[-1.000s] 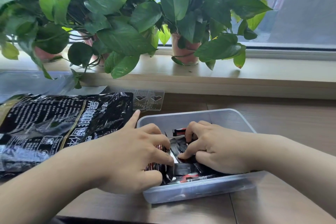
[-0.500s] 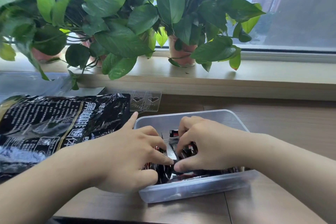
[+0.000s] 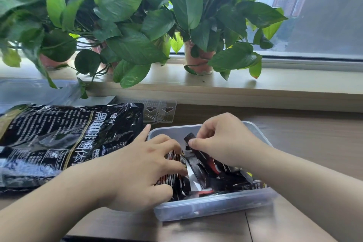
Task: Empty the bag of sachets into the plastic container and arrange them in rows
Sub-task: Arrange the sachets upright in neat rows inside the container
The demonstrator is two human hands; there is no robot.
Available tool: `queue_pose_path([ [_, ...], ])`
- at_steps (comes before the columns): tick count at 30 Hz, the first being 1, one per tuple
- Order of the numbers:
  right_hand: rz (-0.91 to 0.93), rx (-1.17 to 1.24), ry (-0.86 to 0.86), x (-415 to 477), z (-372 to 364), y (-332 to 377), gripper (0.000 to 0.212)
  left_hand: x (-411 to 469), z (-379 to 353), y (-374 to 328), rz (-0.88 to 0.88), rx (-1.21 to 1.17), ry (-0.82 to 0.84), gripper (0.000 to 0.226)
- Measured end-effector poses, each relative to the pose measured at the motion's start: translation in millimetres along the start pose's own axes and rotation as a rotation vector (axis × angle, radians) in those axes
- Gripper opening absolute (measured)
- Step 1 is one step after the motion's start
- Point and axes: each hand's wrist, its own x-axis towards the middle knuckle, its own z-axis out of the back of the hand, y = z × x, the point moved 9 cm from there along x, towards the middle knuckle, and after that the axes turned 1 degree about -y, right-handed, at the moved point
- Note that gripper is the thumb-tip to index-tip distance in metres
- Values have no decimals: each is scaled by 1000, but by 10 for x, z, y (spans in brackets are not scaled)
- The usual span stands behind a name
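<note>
Above the far half of the plastic container [image 3: 216, 210], the right hand [image 3: 225, 139] now pinches the end of a single dark sachet [image 3: 189, 140] between thumb and fingertips. It holds the sachet clear of the loose sachets [image 3: 231, 179] heaped inside, where half a second ago it was pressed down among them. At the container's left side, the left hand [image 3: 137, 173] stays curled around an upright bundle of sachets [image 3: 172, 180], holding it together as before. Left of the container, the black bag [image 3: 68, 139] lies flat on the tabletop [image 3: 304, 143], seemingly emptied. Emptying looks done and sorting under way, though most of the heap remains unordered.
</note>
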Motion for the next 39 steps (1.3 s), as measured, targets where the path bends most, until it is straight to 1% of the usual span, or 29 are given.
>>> queue_pose_path([
  [2,-13,-85,19,43,-35,16,27,-7,3,4,19,1,-4,65],
  [4,-27,-110,40,92,-88,26,25,-9,10,7,33,-6,-6,65],
  [5,-19,-109,26,115,-96,45,24,-11,14,9,37,-5,-9,64],
  [8,48,-106,-84,167,-17,145,23,-18,17,12,46,2,-13,63],
  [10,69,-109,-104,173,24,183,23,-18,20,11,50,0,-15,63],
  [12,46,-147,-33,154,-48,143,24,-15,22,9,50,3,-16,65],
  [15,-13,-168,117,57,-272,26,32,-13,22,7,48,-12,-28,66],
  [19,-52,-72,223,-5,-396,-8,39,-20,18,13,55,-22,-33,66],
  [22,-84,38,335,-51,-450,-6,33,-24,15,15,57,-12,-30,65],
  [25,-116,48,441,-110,-501,-57,23,-22,8,11,47,-4,-27,64],
  [30,-154,163,455,-107,-532,-112,11,-29,3,21,34,-65,-59,70],
  [35,-133,200,426,-101,-580,-114,7,-37,-4,30,24,-121,-71,77],
  [37,-130,222,452,-107,-576,-111,7,-34,-10,28,18,-110,-65,77],
  [39,-140,235,483,-118,-559,-113,13,-33,-24,28,16,-79,-45,76],
])
